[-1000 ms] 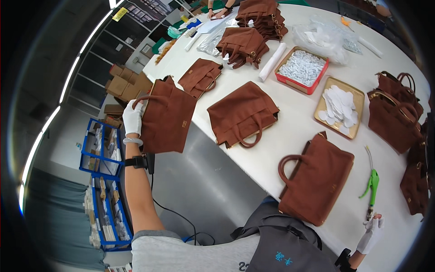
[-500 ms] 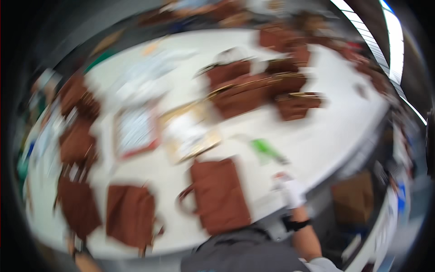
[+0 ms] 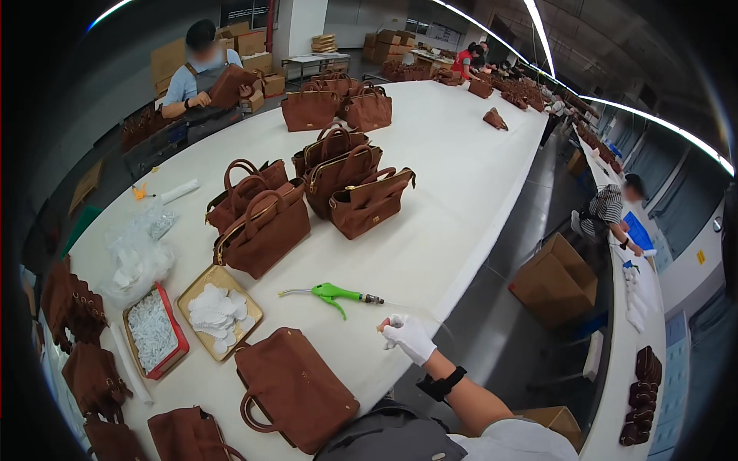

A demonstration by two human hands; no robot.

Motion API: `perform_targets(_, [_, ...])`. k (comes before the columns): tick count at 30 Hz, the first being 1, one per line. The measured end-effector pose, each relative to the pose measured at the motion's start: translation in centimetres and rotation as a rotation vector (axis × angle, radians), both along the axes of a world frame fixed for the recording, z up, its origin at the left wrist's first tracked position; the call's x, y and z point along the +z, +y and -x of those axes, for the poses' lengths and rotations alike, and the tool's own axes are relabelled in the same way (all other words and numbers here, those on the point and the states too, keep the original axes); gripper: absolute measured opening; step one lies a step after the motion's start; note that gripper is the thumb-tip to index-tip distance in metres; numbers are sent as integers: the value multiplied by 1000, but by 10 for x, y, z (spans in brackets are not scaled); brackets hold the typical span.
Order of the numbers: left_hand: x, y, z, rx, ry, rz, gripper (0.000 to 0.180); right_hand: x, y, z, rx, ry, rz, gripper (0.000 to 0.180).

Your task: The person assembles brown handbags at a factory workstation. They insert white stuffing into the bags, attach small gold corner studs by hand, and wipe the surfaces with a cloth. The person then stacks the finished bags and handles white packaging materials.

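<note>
While right hand (image 3: 409, 336), white-gloved, was rested at tabletop (image 3: 461, 192) edge, loosely curled, nothing grasped; green air tool (image 3: 332, 293) laid just beside for easy reach. Brown bag (image 3: 296, 388) laid flat nearby. Left hand unseen.

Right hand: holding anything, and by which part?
Right hand, white-gloved, rests at the table edge, pinching a small orange-tipped item at its fingertips; what it is cannot be told.

The brown bag (image 3: 296, 388) up front looks like soft matt suede, kinda napped, and the surface (image 3: 453, 184) is a smooth matt white. The green air gun (image 3: 332, 293) is shiny plastic with a metal tip, and the right hand (image 3: 409, 336) wears a white cloth glove.
</note>
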State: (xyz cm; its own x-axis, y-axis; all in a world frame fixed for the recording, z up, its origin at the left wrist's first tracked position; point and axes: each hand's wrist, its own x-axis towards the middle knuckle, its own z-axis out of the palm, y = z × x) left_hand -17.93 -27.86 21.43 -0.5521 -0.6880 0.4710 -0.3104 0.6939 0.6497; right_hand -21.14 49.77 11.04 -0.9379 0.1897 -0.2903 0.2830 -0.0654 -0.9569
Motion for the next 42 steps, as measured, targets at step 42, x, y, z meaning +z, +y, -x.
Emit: perform_targets(42, [-1,518,-7,-1029,-32,-489,26,79,-93,-14,379,-99,677,4])
